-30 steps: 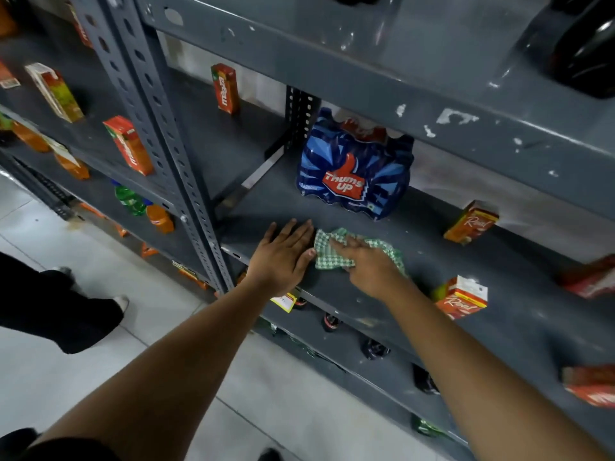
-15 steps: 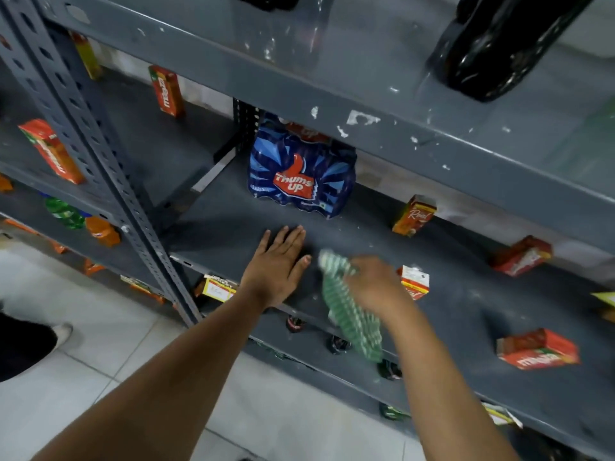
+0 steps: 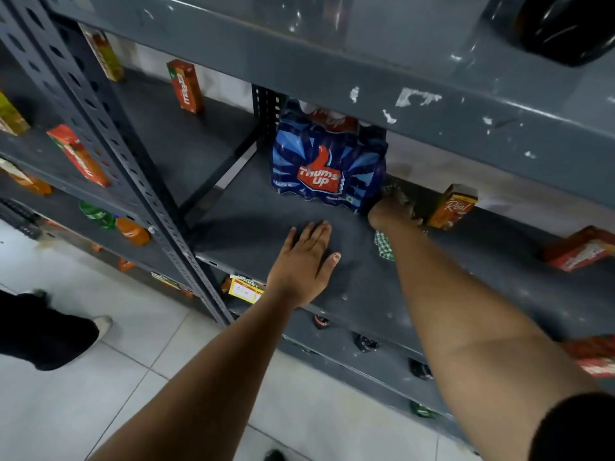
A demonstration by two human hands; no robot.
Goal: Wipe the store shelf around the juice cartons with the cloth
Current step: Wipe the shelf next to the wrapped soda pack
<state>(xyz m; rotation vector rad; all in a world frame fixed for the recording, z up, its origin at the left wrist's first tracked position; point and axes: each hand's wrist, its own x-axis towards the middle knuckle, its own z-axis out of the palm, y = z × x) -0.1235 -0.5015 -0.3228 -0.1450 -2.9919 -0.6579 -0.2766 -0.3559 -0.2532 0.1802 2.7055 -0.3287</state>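
1. A green-and-white checked cloth (image 3: 384,244) is bunched in the right hand (image 3: 391,211), deep on a grey metal shelf (image 3: 253,227). Only a corner shows, trailing from under the wrist onto the shelf.
2. The right hand's grip is closed around the cloth, fingers curled and knuckles toward the back wall. It sits in the gap between a blue shrink-wrapped soda pack (image 3: 327,164) on its left and an upright orange juice carton (image 3: 454,206) on its right, close to both.
3. The left hand (image 3: 304,261) lies flat on the shelf near the front edge, fingers spread and holding nothing (it looks like a brace for the long reach).
4. More juice cartons are scattered along the same shelf: a red one lying down (image 3: 579,247) well to the right, and another (image 3: 595,359) at the front right edge, partly cut off by the frame.
5. The step in hand looks like wiping the back of the shelf between the soda pack and the orange carton.
6. The next move likely calls for drawing the cloth forward or sideways around the carton's base, lightly enough not to tip it, since it is narrow and stands just beside the hand.
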